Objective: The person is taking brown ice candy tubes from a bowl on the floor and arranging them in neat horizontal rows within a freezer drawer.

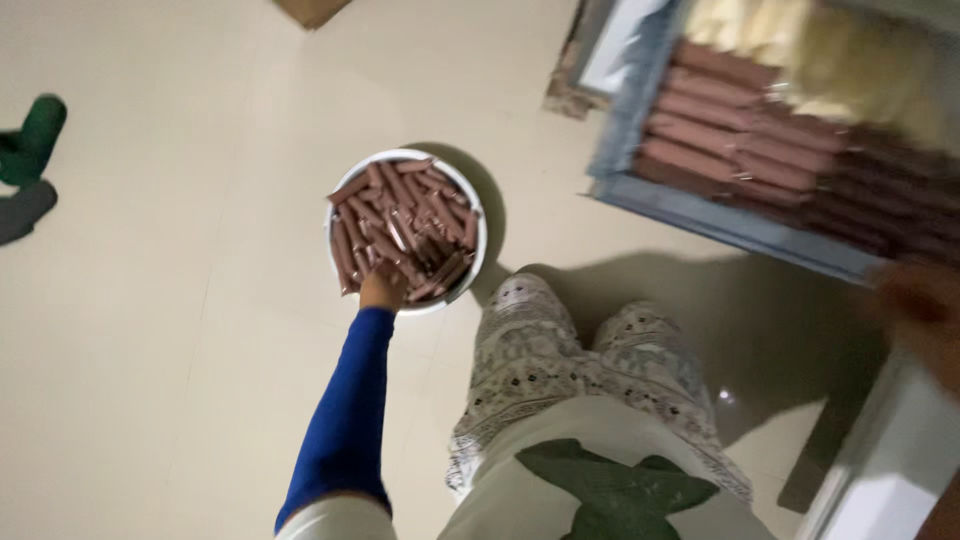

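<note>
A white round bowl (478, 215) stands on the pale tiled floor, heaped with several reddish-brown sausages (400, 225). My left hand (381, 288), at the end of a blue sleeve, reaches down into the bowl's near edge and touches the sausages; its fingers are hidden among them. My right hand (925, 310) is a blurred shape at the right edge, beside a grey tray; what it holds cannot be made out.
A grey tray (700, 215) at upper right holds rows of sausages (740, 150), with pale wrapped packs (830, 60) behind them. My patterned trouser legs (580, 350) stand below the bowl. A green shoe (35, 135) lies at far left. A white box edge (890, 460) is at lower right.
</note>
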